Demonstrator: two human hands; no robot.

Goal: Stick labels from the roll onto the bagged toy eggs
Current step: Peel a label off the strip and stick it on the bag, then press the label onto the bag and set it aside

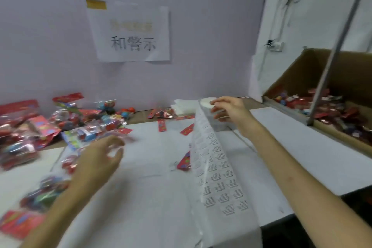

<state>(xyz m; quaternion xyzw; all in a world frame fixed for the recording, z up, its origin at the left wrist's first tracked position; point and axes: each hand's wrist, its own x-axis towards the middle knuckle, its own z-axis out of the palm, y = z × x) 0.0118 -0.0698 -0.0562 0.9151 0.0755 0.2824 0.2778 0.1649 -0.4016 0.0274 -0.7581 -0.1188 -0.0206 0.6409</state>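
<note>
Step, judged: drawing out labels | right hand (227, 109) curls thumb and fingers round white paper label roll (207, 102) at rear of white-covered table (153, 203); printed label strip (217, 177) trails toward viewer | left hand (100, 157) blurred; grasp unclear; colourful clear-bagged toy eggs (90, 135) piled left | next: probably a fingertip pinch to peel one label

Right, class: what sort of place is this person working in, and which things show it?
Probably a packing or labelling workshop: a strip of printed labels runs off a roll, bagged toys are piled at the left, and a cardboard box at the right holds more.
</note>
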